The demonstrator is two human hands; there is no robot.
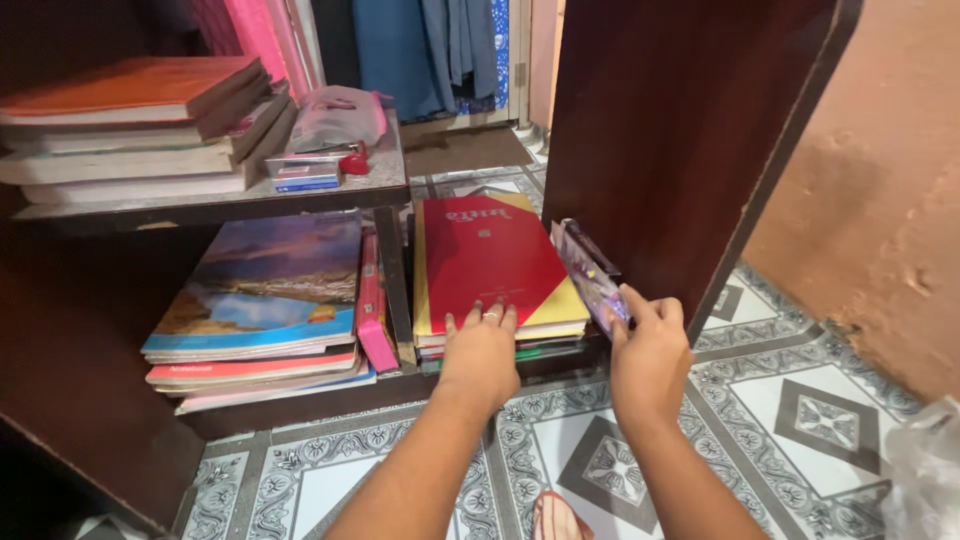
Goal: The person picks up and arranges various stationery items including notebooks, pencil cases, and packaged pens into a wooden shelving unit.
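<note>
My left hand (480,355) rests flat on the front edge of a red and yellow book (490,255) that tops a short stack in the right compartment of the bottom shelf. A ring shows on one finger. My right hand (650,355) grips a thin purple patterned book (592,277) that stands on edge, tilted, between the stack and the dark wooden side panel (690,140).
A stack of large colourful books (262,295) fills the left compartment, with a pink book (372,305) upright beside the divider. On the upper shelf (390,170) lie thick books (140,125), small boxes and a plastic bag (338,115). Patterned floor tiles (800,410) spread below.
</note>
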